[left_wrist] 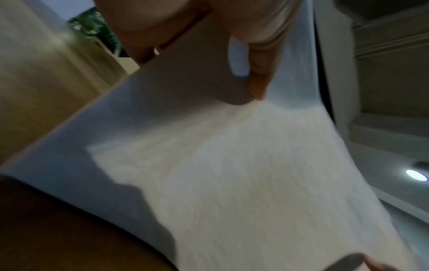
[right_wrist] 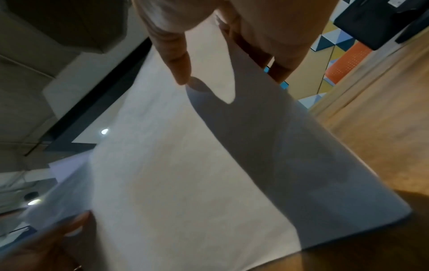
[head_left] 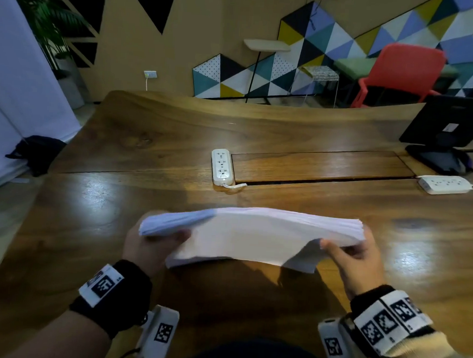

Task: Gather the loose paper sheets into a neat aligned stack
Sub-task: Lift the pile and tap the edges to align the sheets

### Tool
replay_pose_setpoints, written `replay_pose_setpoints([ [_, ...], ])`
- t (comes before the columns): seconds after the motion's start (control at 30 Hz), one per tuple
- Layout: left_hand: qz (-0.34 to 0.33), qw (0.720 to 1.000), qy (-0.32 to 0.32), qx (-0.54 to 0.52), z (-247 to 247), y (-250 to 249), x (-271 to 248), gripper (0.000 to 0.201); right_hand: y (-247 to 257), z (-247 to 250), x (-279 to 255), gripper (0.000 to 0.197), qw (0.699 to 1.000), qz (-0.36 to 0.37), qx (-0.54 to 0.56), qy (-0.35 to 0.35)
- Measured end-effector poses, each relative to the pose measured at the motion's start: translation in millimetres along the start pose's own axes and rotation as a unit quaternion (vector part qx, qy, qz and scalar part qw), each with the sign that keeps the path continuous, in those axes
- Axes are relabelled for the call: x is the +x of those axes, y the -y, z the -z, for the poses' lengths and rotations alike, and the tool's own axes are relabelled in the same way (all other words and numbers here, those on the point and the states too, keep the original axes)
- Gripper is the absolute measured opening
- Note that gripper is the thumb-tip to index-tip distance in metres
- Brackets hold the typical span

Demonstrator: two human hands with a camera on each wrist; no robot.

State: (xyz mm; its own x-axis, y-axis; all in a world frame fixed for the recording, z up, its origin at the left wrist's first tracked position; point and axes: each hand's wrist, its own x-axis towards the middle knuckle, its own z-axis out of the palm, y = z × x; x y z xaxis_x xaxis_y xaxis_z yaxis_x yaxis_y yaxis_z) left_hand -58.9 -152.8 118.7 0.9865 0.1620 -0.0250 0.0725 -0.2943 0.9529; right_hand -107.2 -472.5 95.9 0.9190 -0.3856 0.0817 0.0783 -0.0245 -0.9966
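A thick stack of white paper sheets (head_left: 251, 232) stands on its long edge on the wooden table (head_left: 117, 199), tilted back and bowed. My left hand (head_left: 154, 240) grips its left end, thumb on the near face. My right hand (head_left: 355, 252) grips the right end the same way. At the lower right corner a few sheets stick out unevenly. In the left wrist view the thumb presses the sheets (left_wrist: 232, 174). In the right wrist view the thumb lies on the near face of the paper (right_wrist: 197, 174) and the fingers are behind it.
A white power strip (head_left: 222, 167) lies just beyond the stack, and a second power strip (head_left: 444, 184) sits at the right. A black monitor (head_left: 448, 131) stands at the far right. A dark bag (head_left: 34, 152) hangs off the table's left edge.
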Motion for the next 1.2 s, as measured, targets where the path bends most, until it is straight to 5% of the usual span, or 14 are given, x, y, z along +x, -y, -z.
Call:
replay_pose_setpoints([
  [0.13,0.055,0.998,0.016,-0.018,1.6,5.1,5.1,0.023,-8.1,-3.0,6.9,0.045,0.999,-0.044,0.007,-0.012],
  [0.23,0.051,0.997,0.047,-0.025,2.6,6.6,9.8,0.018,-5.9,-2.9,12.4,0.069,0.997,-0.080,0.017,-0.012],
  [0.3,0.042,0.998,0.039,-0.039,1.8,-2.4,6.0,0.020,1.8,-6.2,11.1,0.039,0.996,-0.075,-0.028,-0.026],
  [0.37,0.033,0.997,0.023,-0.065,-3.5,-15.8,-1.4,0.025,15.9,-10.9,9.0,0.051,0.978,-0.027,-0.172,-0.115],
  [0.43,-0.006,0.997,0.031,-0.065,-10.9,-29.3,-7.9,0.029,37.4,-21.0,4.8,0.067,0.938,0.114,-0.286,-0.157],
  [0.53,-0.110,0.992,0.061,0.024,-21.0,-51.1,-16.0,0.028,69.2,-45.5,-3.8,0.065,0.860,0.312,-0.404,0.008],
  [0.67,-0.290,0.927,0.117,0.207,-33.8,-76.9,-24.9,0.004,94.4,-76.2,-5.5,0.028,0.799,0.385,-0.430,0.168],
  [0.8,-0.253,0.924,0.146,0.249,-26.2,-82.5,-16.8,0.014,108.9,-63.6,6.5,0.023,0.877,0.346,-0.295,0.157],
  [0.87,-0.179,0.937,0.151,0.257,-13.2,-77.2,-11.6,0.027,121.1,-48.6,11.6,0.027,0.920,0.306,-0.203,0.138],
  [1.0,-0.077,0.992,0.102,-0.005,9.2,-79.0,6.5,0.022,130.4,-32.4,16.4,0.055,0.962,0.230,-0.099,0.112],
  [1.1,-0.049,0.957,0.125,-0.258,1.8,-83.6,16.5,0.039,125.3,-36.9,20.0,0.035,0.985,0.156,-0.012,0.074],
  [1.2,-0.089,0.974,0.077,-0.192,-20.0,-91.3,4.8,0.020,117.9,-49.3,16.2,0.036,0.991,0.130,-0.018,0.012],
])
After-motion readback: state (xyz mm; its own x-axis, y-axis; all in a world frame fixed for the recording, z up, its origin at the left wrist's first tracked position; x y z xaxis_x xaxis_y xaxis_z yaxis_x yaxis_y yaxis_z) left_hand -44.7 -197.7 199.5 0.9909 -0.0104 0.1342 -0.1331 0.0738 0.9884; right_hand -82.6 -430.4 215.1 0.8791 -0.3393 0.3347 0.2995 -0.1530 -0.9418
